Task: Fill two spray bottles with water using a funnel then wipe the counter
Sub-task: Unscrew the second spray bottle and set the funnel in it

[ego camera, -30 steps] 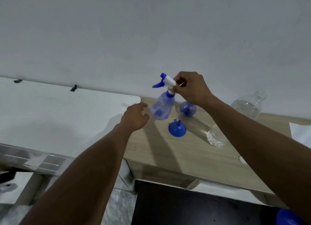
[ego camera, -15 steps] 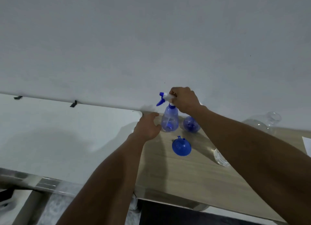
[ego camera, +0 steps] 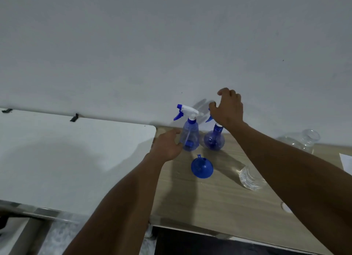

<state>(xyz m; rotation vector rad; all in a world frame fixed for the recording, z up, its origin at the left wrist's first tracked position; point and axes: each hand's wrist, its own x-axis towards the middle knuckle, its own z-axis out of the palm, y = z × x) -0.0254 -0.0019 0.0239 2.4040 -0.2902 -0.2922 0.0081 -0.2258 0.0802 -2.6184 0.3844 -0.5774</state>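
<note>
A pale wood worktop (ego camera: 219,201) meets a grey wall (ego camera: 171,45), with a white table (ego camera: 76,149) on its left. At the far edge stand the left spray bottle (ego camera: 189,138) and the right spray bottle (ego camera: 213,140), and a blue funnel (ego camera: 202,168) sits just nearer. The left hand (ego camera: 167,146) is beside the left spray bottle, fingers released. The right hand (ego camera: 228,109) is over the right spray bottle's head, fingers spread, grasping nothing.

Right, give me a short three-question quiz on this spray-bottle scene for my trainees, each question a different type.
1. True or false: the blue funnel sits in a spray bottle's neck.
2. Which hand is over the darker round spray bottle's top? A left, B right, C neither.
3. Fill the gap: the clear water bottle lies on its ____.
Key: 1 false, it rests on the wooden counter; 2 B, the right hand; 3 side.
</note>
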